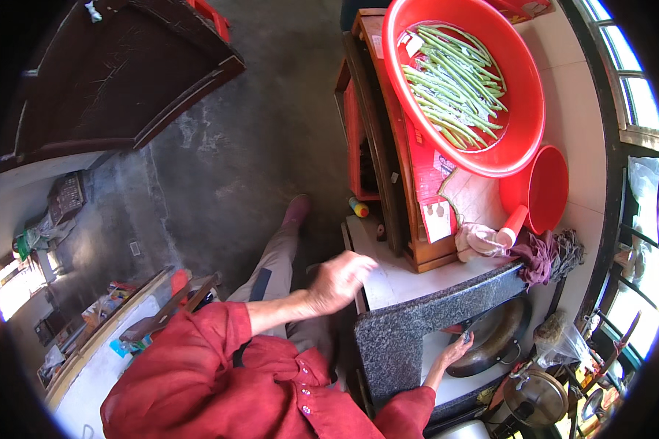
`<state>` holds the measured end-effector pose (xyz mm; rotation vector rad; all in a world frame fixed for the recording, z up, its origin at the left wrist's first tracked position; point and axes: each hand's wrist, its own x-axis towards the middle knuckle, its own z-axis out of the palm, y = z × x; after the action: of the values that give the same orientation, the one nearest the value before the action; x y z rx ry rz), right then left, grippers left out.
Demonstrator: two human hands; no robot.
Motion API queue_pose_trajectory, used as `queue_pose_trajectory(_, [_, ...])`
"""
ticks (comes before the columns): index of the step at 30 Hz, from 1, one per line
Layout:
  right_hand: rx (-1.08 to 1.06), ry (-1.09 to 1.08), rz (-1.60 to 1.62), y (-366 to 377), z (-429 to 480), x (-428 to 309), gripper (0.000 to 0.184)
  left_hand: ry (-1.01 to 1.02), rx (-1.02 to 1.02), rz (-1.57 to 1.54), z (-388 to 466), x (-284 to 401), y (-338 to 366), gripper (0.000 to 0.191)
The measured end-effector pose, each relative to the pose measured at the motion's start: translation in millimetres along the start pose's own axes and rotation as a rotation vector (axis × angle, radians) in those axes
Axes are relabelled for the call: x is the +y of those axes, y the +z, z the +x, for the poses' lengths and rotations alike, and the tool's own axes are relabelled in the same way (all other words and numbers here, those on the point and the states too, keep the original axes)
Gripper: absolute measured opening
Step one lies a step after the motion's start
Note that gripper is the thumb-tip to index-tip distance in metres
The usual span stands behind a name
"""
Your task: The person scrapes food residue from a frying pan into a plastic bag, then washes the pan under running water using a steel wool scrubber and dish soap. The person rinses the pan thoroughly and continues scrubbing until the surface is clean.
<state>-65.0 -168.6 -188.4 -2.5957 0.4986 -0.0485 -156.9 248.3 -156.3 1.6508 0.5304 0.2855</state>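
Note:
My right hand (457, 349) reaches over the opening in a dark speckled stone counter (390, 335). Its fingers close on the rim of a dark metal wok (489, 343), where a loop handle seems to be. A small grey bit shows at the fingertips, too small to name. The wok rests tilted, and another loop handle juts from its opposite side. My left hand (340, 282) is raised before my body, above the edge of the white worktop (398, 282). Motion blurs its fingers, and I see nothing in it.
A red basin (527, 120) of long green beans (456, 82) in water stands on a wooden cabinet (423, 258). Beside it are a red dipper (549, 186) and cloths (538, 255). A lidded pot (535, 398) sits right of the wok. A dark wooden table (115, 82) stands far left.

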Motion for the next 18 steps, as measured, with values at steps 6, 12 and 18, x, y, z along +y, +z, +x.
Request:
queue_pose_trajectory(6, [0.018, 0.045, -0.003, 1, 0, -5, 0.035, -0.400, -0.255, 0.380, -24, -160, -10, 0.018])
queue_pose_trajectory(12, [0.013, -0.062, -0.067, -4, 11, 33, 0.034, -0.588, -0.447, 0.491, -26, -229, 2, 0.023])
queue_pose_trajectory(18, [0.056, -0.194, -0.088, -21, 31, 95, 0.042, -0.634, -0.415, 0.449, -16, -264, 10, 0.043])
